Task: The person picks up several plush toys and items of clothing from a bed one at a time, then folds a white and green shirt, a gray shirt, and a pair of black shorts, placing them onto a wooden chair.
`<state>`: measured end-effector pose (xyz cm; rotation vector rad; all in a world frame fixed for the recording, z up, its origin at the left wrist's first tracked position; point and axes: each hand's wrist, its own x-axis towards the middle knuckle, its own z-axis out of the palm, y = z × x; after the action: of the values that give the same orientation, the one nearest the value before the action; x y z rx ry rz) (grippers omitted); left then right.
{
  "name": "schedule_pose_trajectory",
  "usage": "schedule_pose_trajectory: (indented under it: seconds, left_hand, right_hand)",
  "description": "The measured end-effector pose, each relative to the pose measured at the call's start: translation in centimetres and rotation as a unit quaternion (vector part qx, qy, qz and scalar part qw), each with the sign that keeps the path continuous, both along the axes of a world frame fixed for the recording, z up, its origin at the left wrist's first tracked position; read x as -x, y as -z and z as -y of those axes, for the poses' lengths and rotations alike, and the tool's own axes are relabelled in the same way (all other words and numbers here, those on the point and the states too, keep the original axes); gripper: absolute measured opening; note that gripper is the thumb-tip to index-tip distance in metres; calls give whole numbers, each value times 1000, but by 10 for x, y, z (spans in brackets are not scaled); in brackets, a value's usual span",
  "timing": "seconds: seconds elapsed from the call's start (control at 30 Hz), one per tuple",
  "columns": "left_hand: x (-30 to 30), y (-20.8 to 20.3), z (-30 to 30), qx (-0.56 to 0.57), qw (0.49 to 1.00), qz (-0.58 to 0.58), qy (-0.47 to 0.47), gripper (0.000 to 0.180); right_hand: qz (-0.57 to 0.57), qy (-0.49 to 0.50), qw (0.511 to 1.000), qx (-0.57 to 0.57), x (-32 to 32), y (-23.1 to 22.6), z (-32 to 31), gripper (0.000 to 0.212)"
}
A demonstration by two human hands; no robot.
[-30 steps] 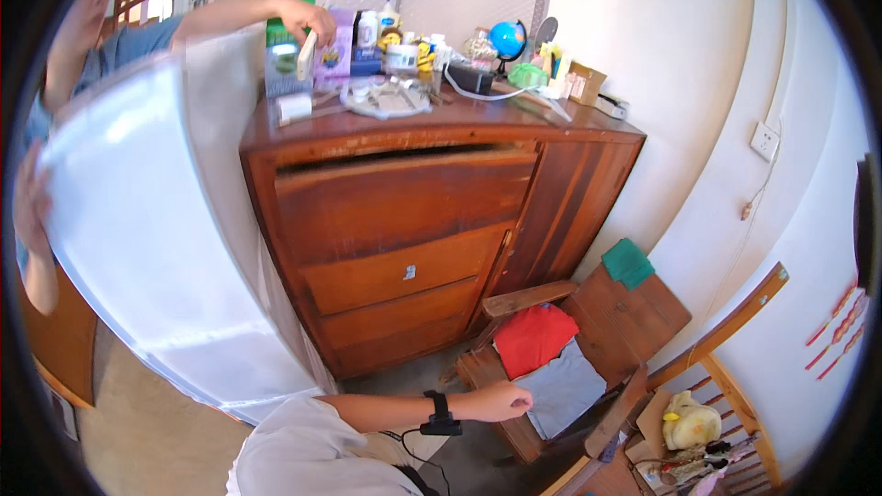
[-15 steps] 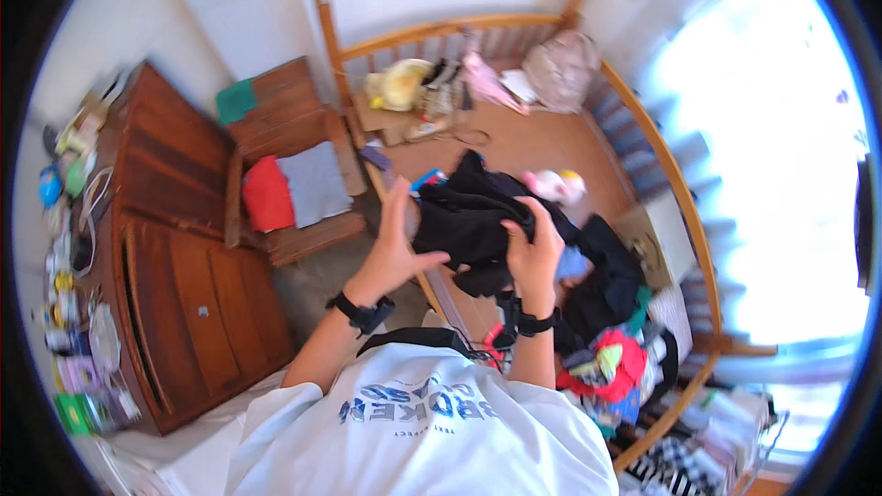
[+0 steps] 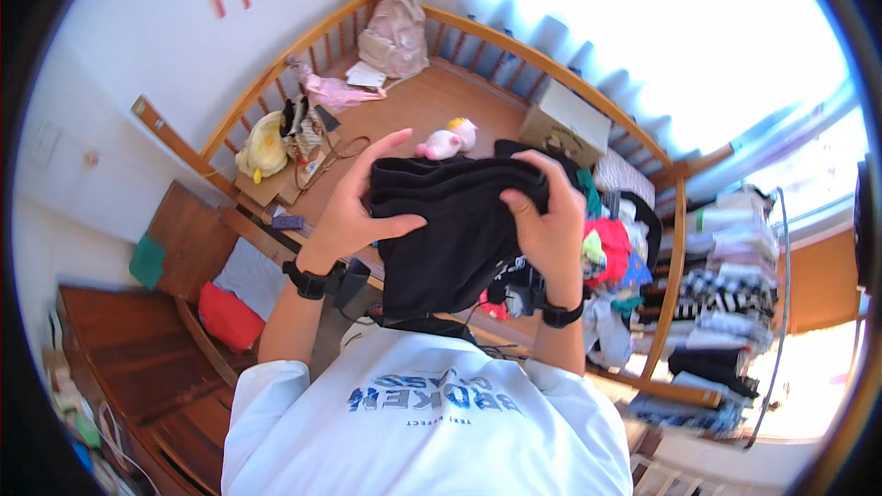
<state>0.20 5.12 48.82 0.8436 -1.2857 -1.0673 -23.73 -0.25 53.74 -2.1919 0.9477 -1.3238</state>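
A black cloth garment (image 3: 450, 243) hangs in front of me, with a thick folded band along its top; I cannot tell its exact kind. My left hand (image 3: 347, 220) grips the left end of that band, thumb on the near face and forefinger stretched up behind. At the other end, my right hand (image 3: 553, 225) has its bent thumb and fingers closed on the cloth. A pink and white plush toy (image 3: 447, 140) lies just beyond the garment on the wooden bed platform (image 3: 478, 92).
A heap of mixed clothes (image 3: 611, 262) and a cardboard box (image 3: 565, 124) stand to the right. Folded clothes (image 3: 726, 285) fill a rack beyond the bed rail (image 3: 673, 285). At left, a wooden chair (image 3: 184, 230) bears red and grey cloth. A pink backpack (image 3: 395, 37) leans in the far corner.
Both hands, apart and open above the black clothes before, now hold the black garment raised close to my body. My view has turned to the right.
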Motion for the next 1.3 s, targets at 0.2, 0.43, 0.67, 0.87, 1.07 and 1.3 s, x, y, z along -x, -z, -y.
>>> schedule_pose_trajectory:
  seconds: [0.2, 0.43, 0.67, 0.87, 1.07, 1.3]
  left_hand:
    - [1, -24, 31, 186, 955, 230, 20, 76]
    - [13, -33, 92, 143, 972, 162, 96, 44]
    - [43, -59, 125, 176, 954, 230, 80, 38]
    - [84, -57, 113, 346, 926, 138, -55, 32]
    - [97, -66, 122, 401, 886, 231, -21, 36]
    - [119, -68, 178, 407, 879, 242, -47, 34]
  right_hand:
    - [26, 166, 986, 20, -1, -20, -25, 34]
    - [-72, 198, 971, 110, 35, -42, -23, 37]
    - [-18, 232, 972, 36, 71, -48, -14, 37]
    - [65, 258, 960, 87, 76, -37, -20, 33]
    - [105, 302, 935, 156, 98, -27, -11, 32]
    - [75, 298, 929, 208, 122, -15, 59, 32]
